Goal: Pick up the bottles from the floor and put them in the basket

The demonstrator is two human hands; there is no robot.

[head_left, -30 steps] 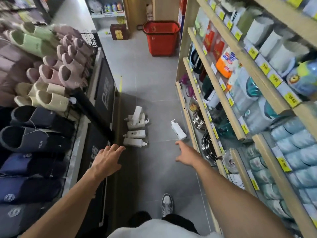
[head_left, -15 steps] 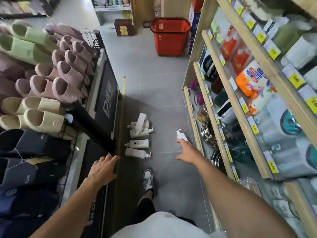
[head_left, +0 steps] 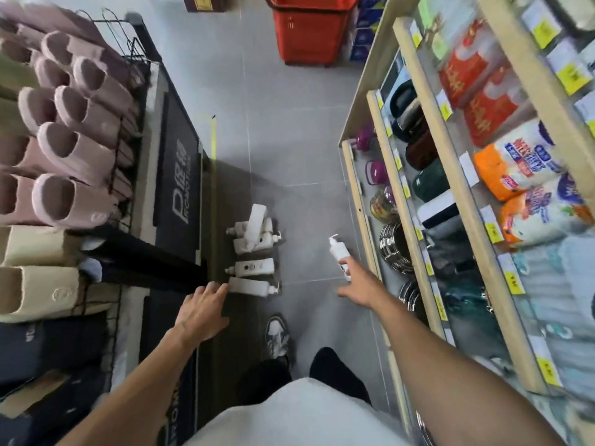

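Since the left grip (head_left: 201, 312) and the right grip (head_left: 357, 284) are open and empty, the near bottle (head_left: 251, 286) and lone bottle (head_left: 338, 251) are best clasped mid-body.

Grey tiled floor (head_left: 289, 149), clustered white bottles (head_left: 252, 267), lone bottle (head_left: 338, 249), red basket (head_left: 309, 30)

Shop aisle: grey tiled floor (head_left: 289, 140); pale wooden shelving unit (head_left: 363, 85) w/ yellow price tags, R; black wire slipper rack (head_left: 127, 54), L.
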